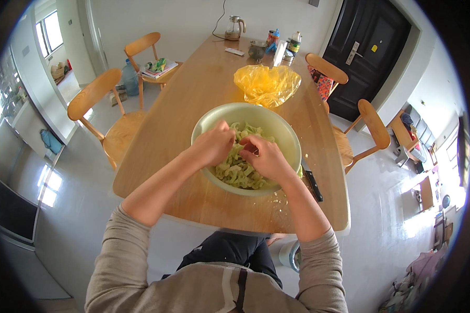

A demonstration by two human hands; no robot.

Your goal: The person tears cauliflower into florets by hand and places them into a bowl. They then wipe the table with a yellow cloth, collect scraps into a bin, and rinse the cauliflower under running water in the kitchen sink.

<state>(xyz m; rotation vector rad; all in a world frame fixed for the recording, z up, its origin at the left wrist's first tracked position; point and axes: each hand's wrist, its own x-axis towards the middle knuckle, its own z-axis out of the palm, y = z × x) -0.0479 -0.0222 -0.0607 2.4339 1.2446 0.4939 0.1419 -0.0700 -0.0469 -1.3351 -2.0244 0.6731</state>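
Observation:
A large pale green basin (pixel 288 135) on the wooden table holds many pieces of cauliflower (pixel 241 172), cut or broken into small florets. My left hand (pixel 215 144) is over the basin's left half with its fingers curled in. Close beside it, my right hand (pixel 267 156) bends its thumb and fingers toward each other above the florets. Whether either hand pinches a floret is hidden by the fingers. A knife with a black handle (pixel 315 186) lies just right of the basin, its blade partly hidden by the rim.
Behind the basin sits a crumpled yellow plastic bag (pixel 268 84). Small white crumbs dot the wooden tabletop (pixel 219 207). At the far end are a glass kettle (pixel 234 28), a dark pot (pixel 257 50) and several bottles and jars. Wooden chairs (pixel 121 129) flank the table; a bin (pixel 290 255) is below.

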